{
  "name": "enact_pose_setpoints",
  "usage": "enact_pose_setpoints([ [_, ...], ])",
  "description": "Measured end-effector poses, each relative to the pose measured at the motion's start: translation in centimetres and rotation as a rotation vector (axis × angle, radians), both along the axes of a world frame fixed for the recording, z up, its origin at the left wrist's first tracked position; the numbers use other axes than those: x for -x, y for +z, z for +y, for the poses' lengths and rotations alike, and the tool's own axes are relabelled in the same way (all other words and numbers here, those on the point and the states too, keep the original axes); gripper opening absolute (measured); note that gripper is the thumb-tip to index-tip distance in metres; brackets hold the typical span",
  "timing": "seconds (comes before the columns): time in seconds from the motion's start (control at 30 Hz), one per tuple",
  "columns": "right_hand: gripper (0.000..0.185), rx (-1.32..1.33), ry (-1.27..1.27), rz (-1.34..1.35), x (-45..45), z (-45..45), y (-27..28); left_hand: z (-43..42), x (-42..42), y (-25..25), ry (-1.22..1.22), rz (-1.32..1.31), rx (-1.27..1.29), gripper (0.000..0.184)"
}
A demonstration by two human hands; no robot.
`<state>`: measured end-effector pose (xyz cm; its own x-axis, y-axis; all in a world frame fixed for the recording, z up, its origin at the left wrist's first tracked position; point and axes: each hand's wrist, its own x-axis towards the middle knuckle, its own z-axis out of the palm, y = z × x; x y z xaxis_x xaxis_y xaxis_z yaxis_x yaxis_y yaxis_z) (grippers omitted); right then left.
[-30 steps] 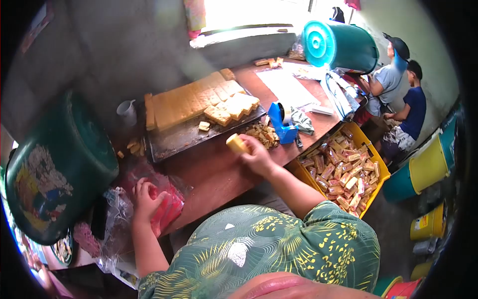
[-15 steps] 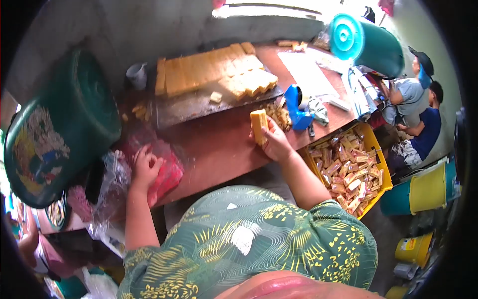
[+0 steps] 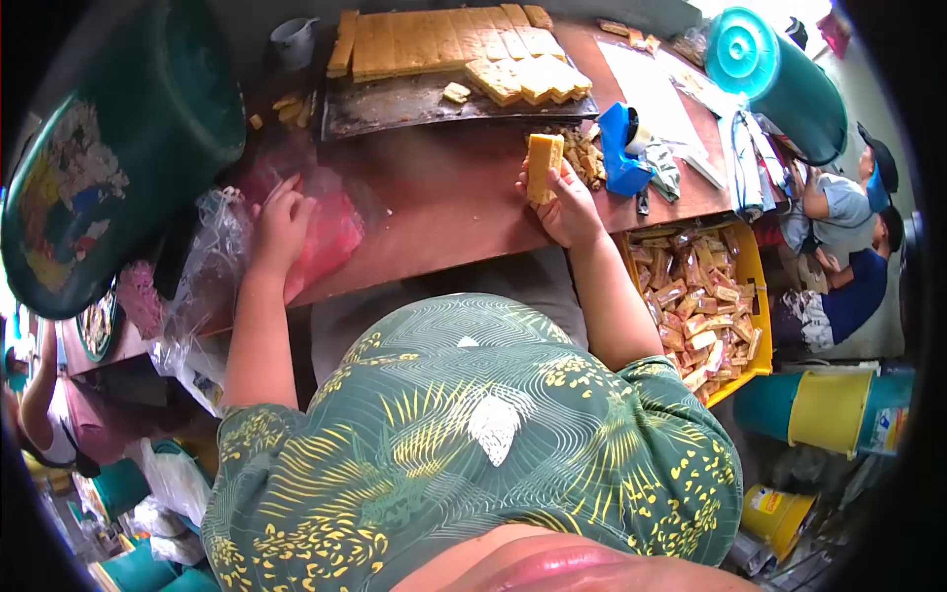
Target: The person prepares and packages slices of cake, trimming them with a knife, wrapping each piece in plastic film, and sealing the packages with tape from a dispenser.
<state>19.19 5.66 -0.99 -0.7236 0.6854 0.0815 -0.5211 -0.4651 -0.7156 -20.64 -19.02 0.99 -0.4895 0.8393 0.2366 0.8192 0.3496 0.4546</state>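
My right hand (image 3: 570,207) is closed around a rectangular bar of yellow-brown cake (image 3: 545,168), held upright above the table. On the left, my left hand (image 3: 283,229) rests on a pile of red and clear plastic bags (image 3: 333,229), its fingers partly stretched over the plastic; no lifted bag shows in it. Beyond both hands lies a dark metal tray (image 3: 395,111) bearing rows of cut cake bars (image 3: 434,44). Close to my right hand are a blue tape dispenser (image 3: 621,153) and a heap of cake scraps (image 3: 590,163).
A yellow crate (image 3: 758,326) full of wrapped bars stands below the table's right edge. Large green tubs flank the table, one at left (image 3: 197,109) and one lying at back right (image 3: 814,99). Two people (image 3: 848,266) sit at right; another person's arm (image 3: 41,385) shows at left.
The view has tilted, so the table appears higher. My right hand still holds the cake bar. My left hand stays on the bags, its fingers less curled than before.
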Motion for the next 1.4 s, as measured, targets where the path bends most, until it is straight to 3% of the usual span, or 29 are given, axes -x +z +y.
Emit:
enact_pose_setpoints([
  [0.1,0.043,-0.054,0.002,0.002,0.3,0.1,0.1,-0.2,3.9,-1.8,-0.155,-0.287,-0.111,0.021],
  [0.13,0.042,-0.035,-0.006,-0.018,0.3,0.1,0.1,-0.1,4.3,-1.7,-0.165,-0.183,-0.125,0.02],
  [0.23,0.041,-0.063,-0.001,-0.05,0.7,0.3,-0.1,2.2,4.1,0.0,-0.058,-1.216,-0.551,0.015],
  [0.3,0.041,-0.036,-0.024,-0.064,0.9,0.5,0.1,3.0,-4.6,6.0,-0.112,-1.195,-0.65,0.014],
  [0.43,0.041,0.017,-0.006,-0.044,0.9,0.7,0.0,6.2,-12.9,2.5,-0.651,-0.516,-0.496,0.025],
  [0.5,0.04,0.02,0.001,-0.043,0.9,0.7,-0.1,5.5,-16.6,2.9,-0.628,-0.37,0.028,0.025],
  [0.57,0.04,0.013,-0.008,-0.05,0.8,0.7,-0.2,4.5,-18.6,1.8,-0.699,-0.181,0.162,0.031],
  [0.7,0.041,-0.019,-0.052,-0.082,0.8,0.2,-0.4,5.8,-15.9,1.8,-0.667,-0.414,-0.09,0.04],
  [0.73,0.044,-0.026,-0.069,-0.102,0.9,-0.1,-0.1,6.1,-14.8,2.1,-0.603,-0.308,-0.124,0.046],
  [0.8,0.051,-0.04,-0.098,-0.14,1.2,-1.0,0.5,5.4,-13.6,1.8,-0.408,0.001,0.079,0.064],
  [0.83,0.054,-0.236,-0.111,-0.267,1.5,-1.4,0.6,5.1,-13.1,1.5,-0.331,0.086,0.188,0.071],
  [0.93,0.066,-0.804,-0.138,-0.583,3.8,-3.0,1.5,3.8,-13.3,0.8,-0.3,0.092,0.185,0.082],
  [0.97,0.063,-0.746,-0.056,-0.559,4.7,-4.0,2.3,3.8,-13.3,0.5,-0.296,0.085,0.182,0.083],
  [1.03,0.064,-1.177,-0.067,-0.743,6.6,-5.7,5.2,4.0,-13.1,0.1,-0.292,0.074,0.174,0.083],
  [1.07,0.063,-1.144,-0.038,-0.703,7.3,-5.5,4.2,3.9,-13.1,0.2,-0.292,0.074,0.176,0.084],
  [1.17,0.063,-1.406,-0.083,-0.812,8.0,-4.9,3.4,4.1,-13.1,0.4,-0.295,0.065,0.173,0.084],
  [1.4,0.065,-1.39,-0.043,-0.821,7.1,-4.6,3.1,4.1,-13.0,0.0,-0.296,0.056,0.164,0.083],
])
